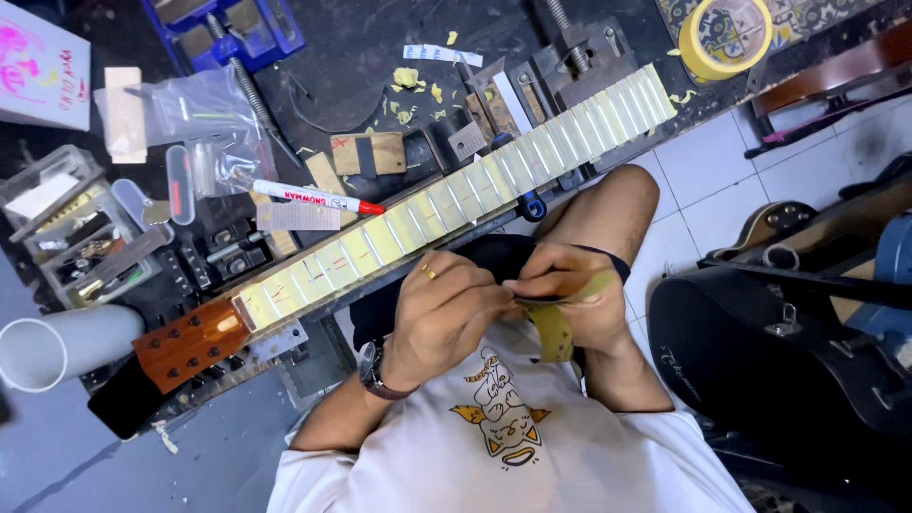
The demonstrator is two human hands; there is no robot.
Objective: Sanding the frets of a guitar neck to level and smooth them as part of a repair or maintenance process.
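Both my hands meet in front of my chest, pinching one strip of yellowish masking tape [554, 328]. My left hand [446, 313], with a ring and a wristwatch, grips the strip's upper end. My right hand [570, 290] holds it beside the left, and the free end hangs down over my white shirt. Just beyond my hands a guitar neck [446, 199] lies diagonally along the bench edge, its fretboard masked with yellow tape between the frets. Its orange-brown headstock [190, 342] points to the lower left.
A roll of yellow tape [727, 33] sits at the bench's far right. A white marker with a red cap [318, 198], small wood blocks, plastic bags and parts boxes [85, 237] crowd the bench. A white tube [57, 347] lies left. A black guitar case [760, 361] stands right.
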